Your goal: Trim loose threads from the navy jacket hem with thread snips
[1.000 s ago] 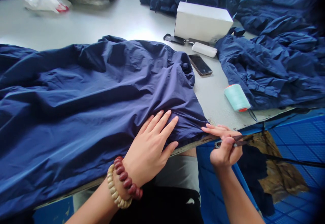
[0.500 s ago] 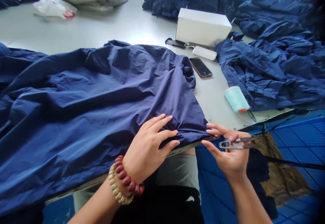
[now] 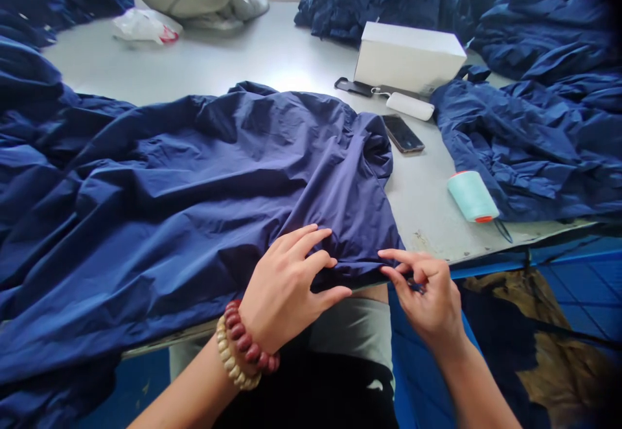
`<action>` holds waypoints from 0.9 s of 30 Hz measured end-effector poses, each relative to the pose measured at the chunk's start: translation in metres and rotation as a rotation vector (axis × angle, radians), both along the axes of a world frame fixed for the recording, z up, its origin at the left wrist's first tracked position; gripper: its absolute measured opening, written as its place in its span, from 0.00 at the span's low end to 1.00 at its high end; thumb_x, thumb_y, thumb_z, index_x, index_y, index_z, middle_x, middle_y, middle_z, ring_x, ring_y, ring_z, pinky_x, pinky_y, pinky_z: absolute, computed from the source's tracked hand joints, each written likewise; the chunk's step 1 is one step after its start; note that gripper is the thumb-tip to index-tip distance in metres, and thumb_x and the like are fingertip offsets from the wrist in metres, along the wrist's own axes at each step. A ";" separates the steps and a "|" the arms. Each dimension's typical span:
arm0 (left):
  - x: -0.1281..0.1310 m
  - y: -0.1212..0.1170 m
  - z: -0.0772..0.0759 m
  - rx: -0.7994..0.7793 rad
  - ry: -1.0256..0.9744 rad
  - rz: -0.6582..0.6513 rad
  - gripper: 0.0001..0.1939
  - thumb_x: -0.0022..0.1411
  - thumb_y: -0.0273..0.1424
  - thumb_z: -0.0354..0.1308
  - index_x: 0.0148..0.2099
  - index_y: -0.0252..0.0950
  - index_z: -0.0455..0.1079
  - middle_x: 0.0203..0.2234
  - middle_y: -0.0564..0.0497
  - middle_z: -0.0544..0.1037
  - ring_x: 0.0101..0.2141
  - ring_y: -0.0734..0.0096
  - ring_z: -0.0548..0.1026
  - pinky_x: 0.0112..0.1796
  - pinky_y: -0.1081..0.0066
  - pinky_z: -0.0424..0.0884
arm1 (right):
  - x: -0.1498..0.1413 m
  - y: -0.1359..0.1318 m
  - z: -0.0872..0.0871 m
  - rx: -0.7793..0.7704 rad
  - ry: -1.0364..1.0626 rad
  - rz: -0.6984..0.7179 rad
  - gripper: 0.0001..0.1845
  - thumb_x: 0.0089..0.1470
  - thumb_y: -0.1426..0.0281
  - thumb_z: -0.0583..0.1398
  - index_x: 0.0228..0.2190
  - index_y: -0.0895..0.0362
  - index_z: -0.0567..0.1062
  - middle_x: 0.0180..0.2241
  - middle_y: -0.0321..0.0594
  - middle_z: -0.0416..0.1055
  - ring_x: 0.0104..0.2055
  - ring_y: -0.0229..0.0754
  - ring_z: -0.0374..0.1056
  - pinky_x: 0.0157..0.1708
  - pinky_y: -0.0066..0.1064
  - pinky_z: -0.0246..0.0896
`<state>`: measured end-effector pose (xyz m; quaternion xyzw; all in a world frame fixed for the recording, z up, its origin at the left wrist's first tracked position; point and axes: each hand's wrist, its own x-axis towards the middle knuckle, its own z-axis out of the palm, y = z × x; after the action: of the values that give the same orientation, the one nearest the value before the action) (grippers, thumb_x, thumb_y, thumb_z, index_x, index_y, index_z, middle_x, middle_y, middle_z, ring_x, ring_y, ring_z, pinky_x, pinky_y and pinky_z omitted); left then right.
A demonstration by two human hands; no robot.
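Right hand (image 3: 427,296) pinches navy garment (image 3: 218,183) hem at table edge (image 3: 486,255) | left hand (image 3: 286,286) half-open on it

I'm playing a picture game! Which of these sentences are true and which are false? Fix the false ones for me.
1. The left hand rests on navy fabric. True.
2. A beaded bracelet is on the left wrist. True.
3. The right hand holds a phone. False: the phone lies on the table.
4. The mint-green thread cone stands upright. False: it lies on its side.
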<state>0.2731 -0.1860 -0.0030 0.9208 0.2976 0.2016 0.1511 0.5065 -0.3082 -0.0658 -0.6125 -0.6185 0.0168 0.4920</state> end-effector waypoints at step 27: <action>0.031 -0.020 -0.009 0.040 -0.458 -0.045 0.11 0.63 0.18 0.64 0.43 0.37 0.70 0.37 0.51 0.79 0.36 0.66 0.73 0.39 0.65 0.71 | -0.006 -0.016 0.038 -0.025 -0.103 -0.051 0.26 0.58 0.62 0.76 0.53 0.54 0.76 0.32 0.34 0.76 0.28 0.37 0.73 0.27 0.28 0.73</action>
<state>0.3039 -0.2062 -0.0122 0.8602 0.2309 0.4080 0.2007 0.5003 -0.3247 -0.0280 -0.6341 -0.6269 -0.0196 0.4522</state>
